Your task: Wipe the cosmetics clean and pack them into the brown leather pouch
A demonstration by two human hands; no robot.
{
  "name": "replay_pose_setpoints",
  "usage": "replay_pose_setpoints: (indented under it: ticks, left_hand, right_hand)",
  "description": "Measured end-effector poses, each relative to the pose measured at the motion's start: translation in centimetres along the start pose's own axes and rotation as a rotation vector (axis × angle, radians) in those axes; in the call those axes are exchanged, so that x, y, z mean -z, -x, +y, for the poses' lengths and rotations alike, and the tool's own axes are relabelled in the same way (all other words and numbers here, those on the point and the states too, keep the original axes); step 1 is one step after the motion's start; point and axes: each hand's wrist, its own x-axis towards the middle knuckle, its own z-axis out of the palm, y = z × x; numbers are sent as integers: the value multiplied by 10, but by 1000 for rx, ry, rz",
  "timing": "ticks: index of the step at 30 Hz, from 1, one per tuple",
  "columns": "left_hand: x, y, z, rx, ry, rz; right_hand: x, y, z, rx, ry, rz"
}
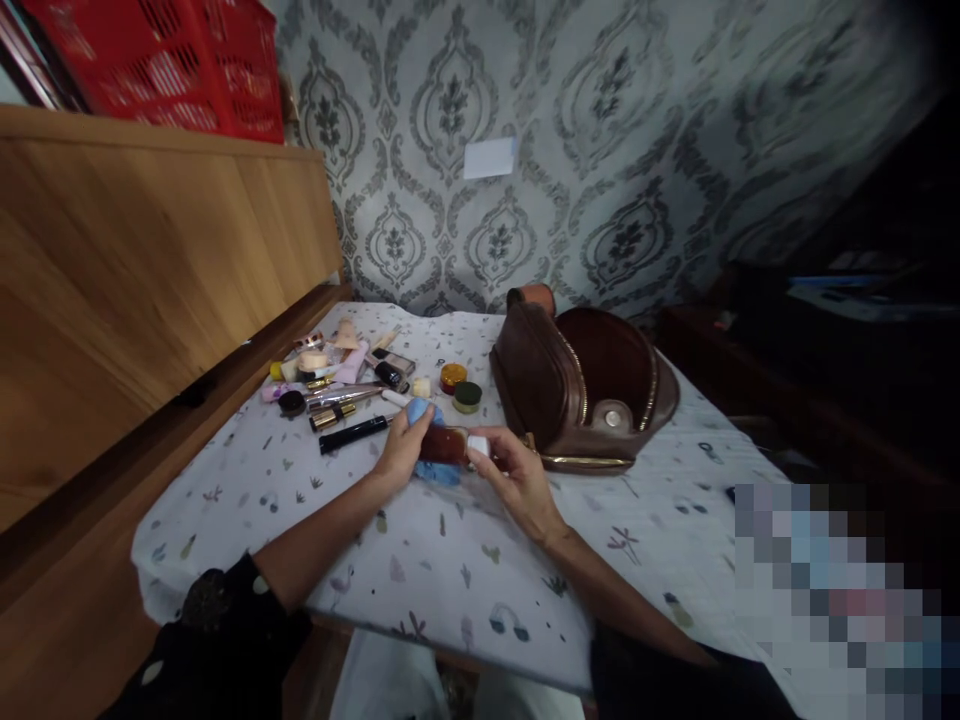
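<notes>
Two things fill the left side: a wooden cabinet with a smooth, striped grain and, above it, a red plastic basket with slotted walls. Next comes the worktop, its pale cover printed with small plants and rainbows. Cosmetics lie jumbled on its far left part, mostly tubes, sticks and small pots, with a slim black tube closest to the hands. The left hand has its grip closed round a bottle and a soft, crumpled blue cloth, which shows above and below it. The bottle is held sideways over the worktop, reddish brown and glossy, with its white cap pointing right. Just beyond stand two squat round jars, an amber jar and a green jar. The right hand's grip pinches the cap between thumb and fingers. Near that hand, a bulky brown bag gapes wide, smooth and leathery, edged with gold zip teeth.
</notes>
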Motion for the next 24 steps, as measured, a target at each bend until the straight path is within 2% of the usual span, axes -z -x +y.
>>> replay_pose_setpoints:
  ticks: [4, 6, 8, 10, 12, 15, 20, 24]
  left_hand:
    - [-1, 2, 2, 56, 83, 64]
    - [-1, 3, 6, 66, 43, 92]
    - [-1, 4, 15, 7, -88, 67]
    - [-3, 4, 29, -88, -238, -26]
    - [-11, 4, 47, -187, -363, -154]
    - [-32, 3, 75, -343, -511, -302]
    - [-79, -7, 110, -562, -655, -367]
    - [-109, -17, 117, -676, -603, -425]
  right_hand:
    - [-3, 5, -5, 100, 147, 36]
    - [-1, 7, -9, 174, 209, 38]
    - [4, 6, -17, 241, 250, 31]
    - [15, 4, -27, 282, 271, 27]
    - [31, 0, -40, 299, 275, 25]
    - [60, -7, -62, 304, 282, 45]
    - [117, -22, -95, 281, 376, 124]
    - [166, -39, -111, 252, 525, 249]
